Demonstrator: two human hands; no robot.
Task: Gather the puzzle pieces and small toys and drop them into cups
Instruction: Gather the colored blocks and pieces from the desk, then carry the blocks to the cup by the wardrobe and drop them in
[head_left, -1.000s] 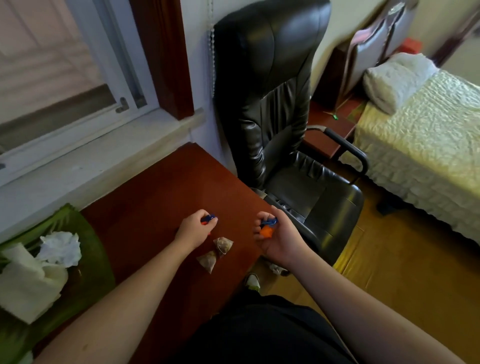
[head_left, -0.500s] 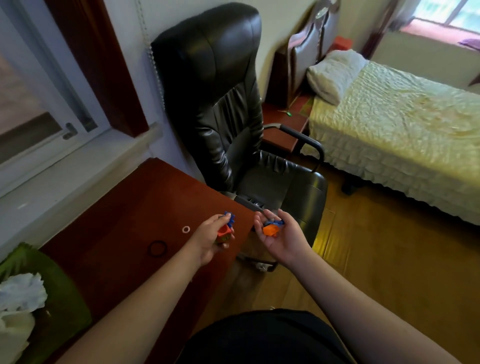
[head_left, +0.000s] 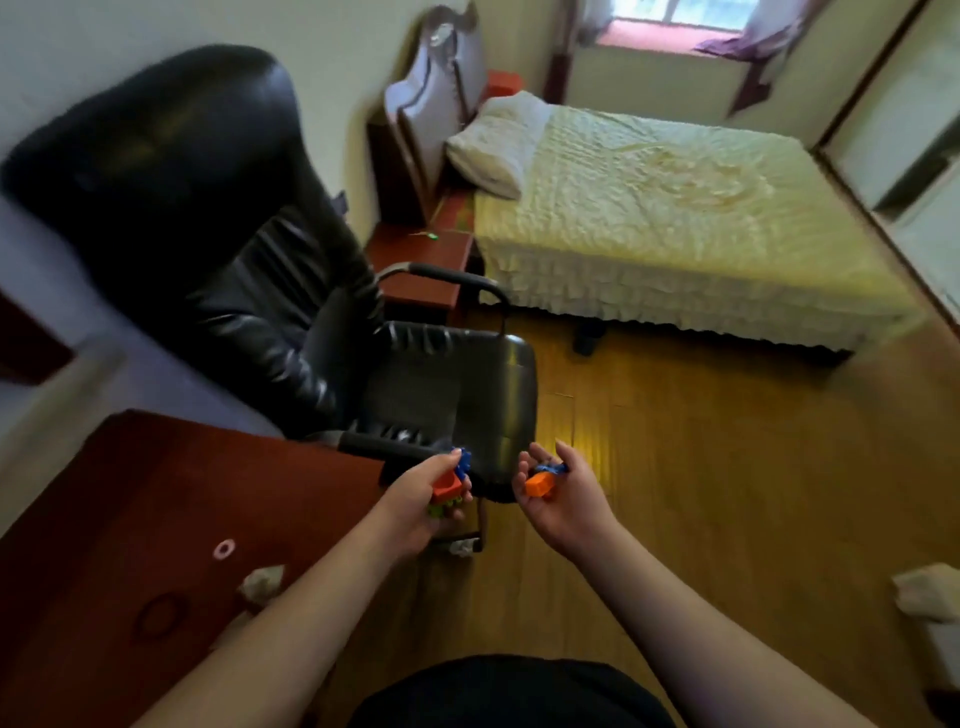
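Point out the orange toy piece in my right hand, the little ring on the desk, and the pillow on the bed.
orange toy piece (head_left: 539, 486), head view, its top face.
ring (head_left: 224, 548), head view, its pale rim.
pillow (head_left: 493, 140), head view, its upper surface.

Both forearms reach up from the frame's bottom edge, the left hand (head_left: 423, 493) curled closed and the right hand (head_left: 558, 493) cupped palm-up (fingers loosely bent) near centre

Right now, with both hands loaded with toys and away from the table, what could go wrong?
The left hand grips several stacked toy pieces loosely; one could slip to the wooden floor. The right hand cradles an orange piece in a half-open palm, so a tilt may spill it. No cup is in view, so the drop target is uncertain.
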